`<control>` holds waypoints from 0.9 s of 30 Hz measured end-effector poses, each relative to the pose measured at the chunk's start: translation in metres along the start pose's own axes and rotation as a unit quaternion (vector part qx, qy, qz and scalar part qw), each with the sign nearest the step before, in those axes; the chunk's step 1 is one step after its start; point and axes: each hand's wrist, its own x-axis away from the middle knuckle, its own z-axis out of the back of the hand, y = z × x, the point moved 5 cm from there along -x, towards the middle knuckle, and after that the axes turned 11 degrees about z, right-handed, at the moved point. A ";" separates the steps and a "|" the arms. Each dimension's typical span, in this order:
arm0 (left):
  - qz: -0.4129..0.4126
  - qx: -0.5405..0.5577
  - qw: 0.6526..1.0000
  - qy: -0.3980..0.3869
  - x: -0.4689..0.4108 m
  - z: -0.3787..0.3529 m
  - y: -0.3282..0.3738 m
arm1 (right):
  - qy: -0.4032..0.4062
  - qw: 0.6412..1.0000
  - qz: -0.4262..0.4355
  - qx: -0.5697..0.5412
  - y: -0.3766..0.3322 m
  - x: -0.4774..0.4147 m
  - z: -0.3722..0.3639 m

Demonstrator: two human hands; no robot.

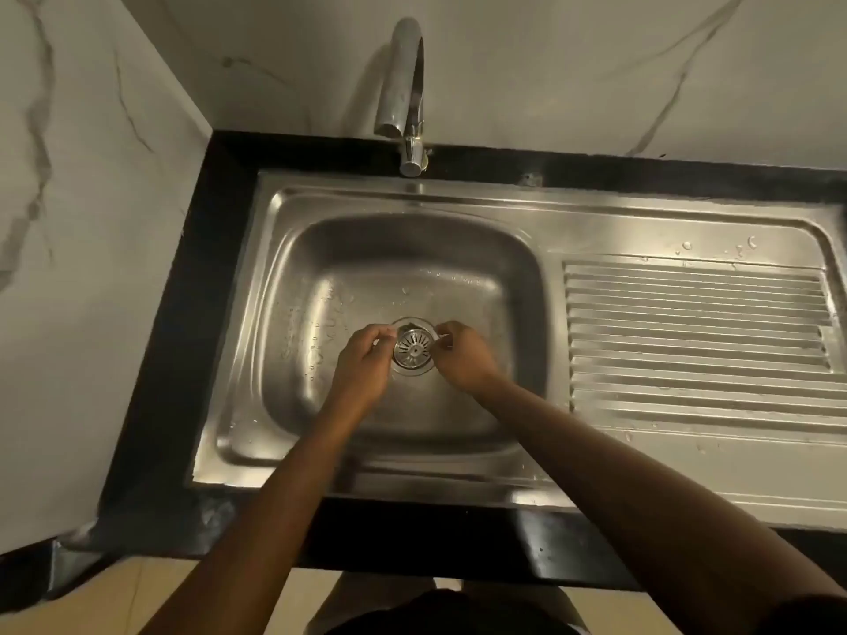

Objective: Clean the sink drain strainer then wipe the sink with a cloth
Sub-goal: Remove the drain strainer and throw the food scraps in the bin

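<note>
A round metal drain strainer point(414, 349) with radial slots sits at the drain opening in the bottom of the steel sink point(321, 249). It looks slightly tilted, its far edge raised off the drain ring. My left hand point(364, 364) pinches the strainer's left rim with its fingertips. My right hand point(463, 357) pinches the right rim. Both forearms reach down into the basin from the front edge. No cloth is in view.
A chrome faucet point(405, 98) arches over the sink's back edge, with no water running. A ribbed steel drainboard point(696, 327) lies to the right, with water drops on it. A black countertop point(160, 359) frames the sink; marble walls stand behind and to the left.
</note>
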 end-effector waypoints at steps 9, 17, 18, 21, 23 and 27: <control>0.035 -0.038 0.999 -0.009 -0.021 -0.014 -0.019 | -0.038 0.996 -0.063 0.051 0.025 -0.023 -0.024; 0.018 -0.017 1.000 0.013 -0.034 -0.006 -0.022 | -0.016 0.987 -0.145 0.068 0.039 -0.050 -0.033; 0.020 -0.019 1.000 0.011 -0.035 -0.006 -0.023 | -0.017 0.986 -0.151 0.073 0.040 -0.051 -0.035; 0.018 -0.025 0.999 0.012 -0.038 -0.003 -0.025 | -0.011 0.983 -0.164 0.081 0.040 -0.053 -0.042; 0.016 -0.026 0.999 0.017 -0.041 0.000 -0.026 | -0.007 0.982 -0.169 0.080 0.040 -0.054 -0.045; 0.018 -0.025 0.999 0.018 -0.041 0.005 -0.028 | -0.001 0.984 -0.164 0.068 0.035 -0.052 -0.046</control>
